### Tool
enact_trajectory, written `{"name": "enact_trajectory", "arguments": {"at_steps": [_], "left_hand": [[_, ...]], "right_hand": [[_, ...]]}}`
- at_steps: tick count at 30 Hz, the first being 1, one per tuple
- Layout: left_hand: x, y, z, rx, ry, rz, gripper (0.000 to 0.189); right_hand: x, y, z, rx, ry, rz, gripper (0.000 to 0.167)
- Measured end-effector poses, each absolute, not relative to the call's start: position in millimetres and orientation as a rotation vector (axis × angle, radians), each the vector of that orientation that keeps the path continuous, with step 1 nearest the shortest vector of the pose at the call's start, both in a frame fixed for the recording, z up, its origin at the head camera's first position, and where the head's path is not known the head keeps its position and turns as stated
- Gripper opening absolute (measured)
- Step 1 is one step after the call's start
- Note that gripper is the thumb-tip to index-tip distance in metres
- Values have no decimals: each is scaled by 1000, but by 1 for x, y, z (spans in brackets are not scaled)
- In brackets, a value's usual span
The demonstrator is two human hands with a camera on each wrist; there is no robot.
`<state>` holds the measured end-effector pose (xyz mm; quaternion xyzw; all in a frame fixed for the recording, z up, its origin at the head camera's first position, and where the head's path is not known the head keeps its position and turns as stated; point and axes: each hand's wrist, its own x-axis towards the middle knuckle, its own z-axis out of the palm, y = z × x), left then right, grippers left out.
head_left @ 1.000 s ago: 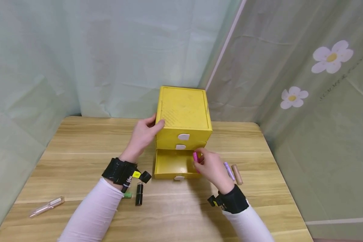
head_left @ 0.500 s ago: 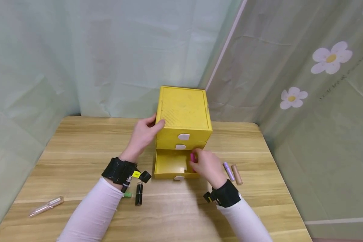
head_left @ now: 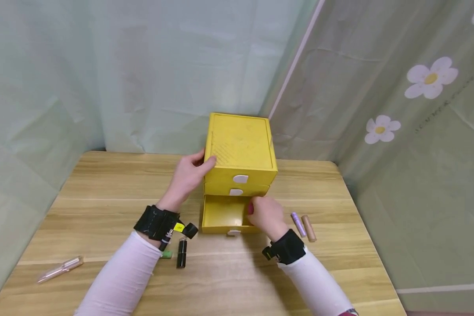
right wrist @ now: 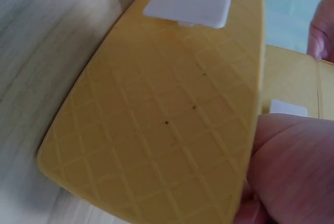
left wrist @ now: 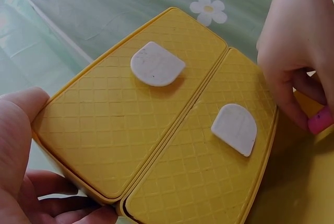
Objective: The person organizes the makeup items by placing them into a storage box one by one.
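A yellow drawer box stands at the back middle of the table, its lowest drawer pulled out. My left hand grips the box's left side, thumb at the top front edge, fingers along the side. Over the right part of the drawer, my right hand pinches a small pink lipstick. Most of that lipstick is hidden by the fingers. The right wrist view shows the drawer front close up, with its white tab handle. The two upper drawers are closed.
To the right of the drawer lie a purple tube and a brown tube. A black tube, a green piece and a dark tube lie by my left forearm. Farther left is a clear pinkish tube.
My right hand has shifted a little left and deeper into the drawer with the pink lipstick, which is now mostly covered. My left hand keeps its hold on the box.
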<state>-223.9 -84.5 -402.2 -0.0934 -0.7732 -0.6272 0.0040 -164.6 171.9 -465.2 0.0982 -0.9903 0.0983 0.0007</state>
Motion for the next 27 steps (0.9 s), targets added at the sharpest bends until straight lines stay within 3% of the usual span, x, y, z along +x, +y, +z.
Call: {"name": "enact_trajectory", "arguments": {"at_steps": [4,15,27], "left_hand": [[-223,-83,-403,-298,-2417,-1980,69],[-221,-79,-402,-299,-2400,-1993,70],[-221,-77,-402,-290,-2384,-2013,71]], "right_hand": [[-166,169,-467,305,-3121,173,42],[-166,162,-467,265,-3146,-43,18],[-165,160,-466,265,-3122,-129,16]]}}
